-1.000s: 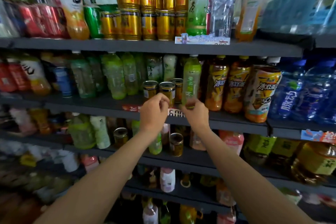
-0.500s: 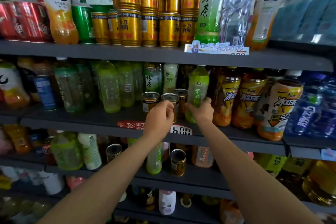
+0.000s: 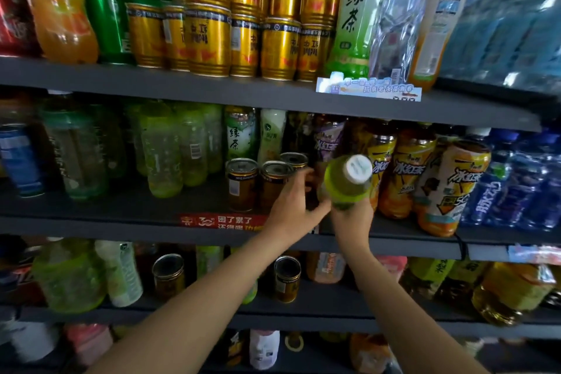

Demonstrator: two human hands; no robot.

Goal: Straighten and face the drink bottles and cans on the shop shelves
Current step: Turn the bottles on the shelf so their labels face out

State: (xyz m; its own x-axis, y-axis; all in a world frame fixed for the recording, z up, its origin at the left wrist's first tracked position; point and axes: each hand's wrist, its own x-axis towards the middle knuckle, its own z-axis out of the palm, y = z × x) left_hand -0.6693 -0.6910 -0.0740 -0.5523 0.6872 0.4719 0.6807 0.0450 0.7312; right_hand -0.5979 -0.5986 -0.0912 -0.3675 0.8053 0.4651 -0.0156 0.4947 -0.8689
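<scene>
My right hand [image 3: 352, 215] gripped the green tea bottle [image 3: 346, 184] by its base, tipped cap-first toward me off the middle shelf [image 3: 121, 223], while my left hand [image 3: 293, 206], fingers loosely curled, touched its side beside the dark cans [image 3: 243, 184].

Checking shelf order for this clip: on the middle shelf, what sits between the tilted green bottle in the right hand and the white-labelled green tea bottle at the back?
In the head view, three dark cans and the left hand lie between the green bottle and the green tea bottle.
</scene>
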